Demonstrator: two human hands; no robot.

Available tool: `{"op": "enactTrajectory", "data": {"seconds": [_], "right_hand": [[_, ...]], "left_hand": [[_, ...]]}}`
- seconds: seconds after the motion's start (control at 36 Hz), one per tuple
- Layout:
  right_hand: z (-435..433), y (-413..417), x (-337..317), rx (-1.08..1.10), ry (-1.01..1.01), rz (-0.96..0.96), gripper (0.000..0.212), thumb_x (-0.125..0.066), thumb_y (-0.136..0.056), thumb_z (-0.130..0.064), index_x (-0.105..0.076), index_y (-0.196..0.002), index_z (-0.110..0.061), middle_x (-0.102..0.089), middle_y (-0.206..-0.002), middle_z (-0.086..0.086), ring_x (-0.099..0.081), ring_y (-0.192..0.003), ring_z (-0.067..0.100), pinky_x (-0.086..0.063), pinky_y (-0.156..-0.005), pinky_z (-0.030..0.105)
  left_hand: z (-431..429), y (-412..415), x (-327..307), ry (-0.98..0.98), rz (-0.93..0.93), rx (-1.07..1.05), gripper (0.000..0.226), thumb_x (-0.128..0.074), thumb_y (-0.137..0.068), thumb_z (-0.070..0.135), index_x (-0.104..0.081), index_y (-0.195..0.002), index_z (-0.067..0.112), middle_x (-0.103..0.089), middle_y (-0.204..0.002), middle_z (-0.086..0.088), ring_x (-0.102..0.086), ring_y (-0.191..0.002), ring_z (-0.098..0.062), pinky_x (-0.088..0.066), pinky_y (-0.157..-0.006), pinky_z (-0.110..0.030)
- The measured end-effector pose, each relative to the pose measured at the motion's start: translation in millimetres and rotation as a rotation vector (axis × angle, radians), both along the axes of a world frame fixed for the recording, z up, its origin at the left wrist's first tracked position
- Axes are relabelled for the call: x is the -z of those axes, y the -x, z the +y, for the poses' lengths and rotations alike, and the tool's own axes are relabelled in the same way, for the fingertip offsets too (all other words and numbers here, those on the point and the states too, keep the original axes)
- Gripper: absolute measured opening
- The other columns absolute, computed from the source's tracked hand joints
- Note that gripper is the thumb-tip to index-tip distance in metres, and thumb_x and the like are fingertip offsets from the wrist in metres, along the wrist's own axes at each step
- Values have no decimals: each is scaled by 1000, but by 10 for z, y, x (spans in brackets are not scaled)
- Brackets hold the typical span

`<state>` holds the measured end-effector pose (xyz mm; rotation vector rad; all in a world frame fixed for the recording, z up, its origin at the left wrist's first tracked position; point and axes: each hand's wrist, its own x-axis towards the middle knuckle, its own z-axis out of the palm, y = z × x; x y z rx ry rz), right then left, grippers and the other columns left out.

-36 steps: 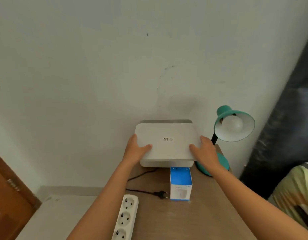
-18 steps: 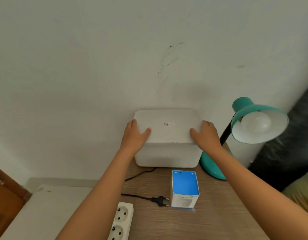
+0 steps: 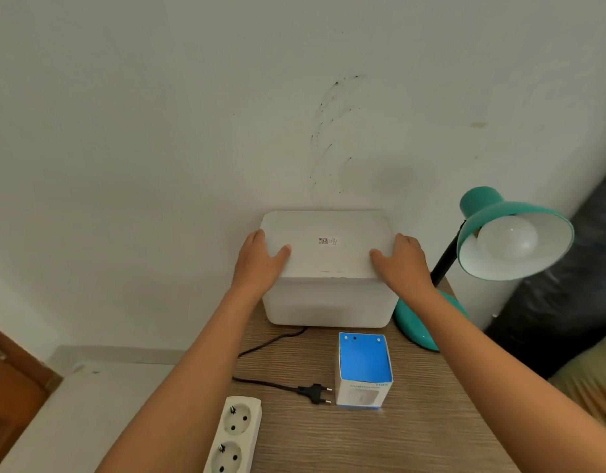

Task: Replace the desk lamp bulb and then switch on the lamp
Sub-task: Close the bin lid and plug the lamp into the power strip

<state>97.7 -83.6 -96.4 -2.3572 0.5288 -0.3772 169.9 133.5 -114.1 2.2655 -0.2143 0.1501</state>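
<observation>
Both your left hand (image 3: 260,264) and right hand (image 3: 402,264) are clamped on the white box (image 3: 328,268) at the table's back edge. The bulb (image 3: 508,238), in the lamp (image 3: 499,233) at the back right corner, is probably fragile: hold its globe lightly.

Teal lamp (image 3: 513,233), white box (image 3: 328,268), blue-topped carton (image 3: 364,361), wood-grain desk (image 3: 414,438)

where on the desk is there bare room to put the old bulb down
Free: the wood near the front edge, right of the bulb box and in front of the lamp base; also a strip between power strip and box. Crowded: the back, where both hands hold the white box, and around the loose plug.
</observation>
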Motion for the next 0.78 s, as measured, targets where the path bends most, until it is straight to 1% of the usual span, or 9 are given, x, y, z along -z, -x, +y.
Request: {"op": "enactTrajectory", "data": {"seconds": [0.08,0.17,0.28,0.39,0.5,0.58,0.64,0.69,0.78], "right_hand": [[-7,-11,10,5,1,-2,42,-51,-90,-29,-46,-118,2,-44,-129,20,-43,-119,32,-38,-95,38],[-24,-26,5,-2,2,2,43,-51,-90,-30,-46,-118,2,-44,-129,20,-43,-118,32,-38,-94,36],[-28,-42,34,-8,9,27,43,-50,-91,-31,-46,-118,2,-43,-129,20,-43,-118,32,-37,-92,35],[-32,-18,87,-10,25,23,44,-50,-91,-33,-45,-118,2,-43,-130,20,-43,-119,32,-37,-95,36],[-41,-6,75,-18,17,38,46,-50,-91,-34,-45,-119,2,-42,-131,19,-42,-121,32,-37,-97,37],[-42,3,37,-28,5,62,47,-51,-91,-34,-45,-120,2,-42,-132,20,-43,-120,33,-38,-97,38],[-52,15,2,-37,-5,85,46,-51,-90,-33,-46,-119,2,-44,-130,20,-45,-118,33,-38,-93,35],[-62,40,-51,-48,3,109,45,-51,-90,-32,-47,-118,4,-47,-127,21,-47,-115,33,-37,-84,32],[-46,105,-152,-53,13,105,40,-50,-91,-29,-49,-114,4,-51,-121,21,-49,-107,32,-31,-76,28]], "left_hand": [[-16,-16,7,-17,-6,5,44,-53,-90,39,-48,-121,8,-48,-127,-7,-48,-114,-23,-35,-83,-27],[-31,-25,-4,-23,-1,1,49,-52,-91,40,-44,-129,9,-46,-132,-7,-46,-119,-23,-33,-85,-26],[-25,-51,21,-21,1,3,50,-52,-90,42,-45,-128,9,-48,-129,-9,-47,-115,-23,-34,-84,-27],[-27,-41,63,-7,27,2,60,-51,-91,43,-36,-138,10,-42,-139,-7,-43,-123,-23,-35,-90,-28],[-20,-41,44,-23,35,2,58,-52,-90,44,-38,-134,9,-43,-137,-9,-45,-120,-25,-40,-93,-34],[-14,-36,-5,-46,58,16,55,-52,-90,42,-41,-131,8,-43,-134,-10,-46,-119,-26,-39,-89,-32],[-2,-21,-51,-68,60,23,49,-53,-90,41,-45,-123,6,-46,-130,-11,-47,-116,-27,-40,-87,-33],[19,11,-109,-75,51,26,45,-53,-90,40,-48,-118,4,-47,-128,-12,-49,-113,-27,-41,-85,-33],[54,113,-241,-46,31,30,45,-52,-91,39,-49,-124,9,-48,-129,-9,-50,-113,-24,-41,-86,-31]]}}
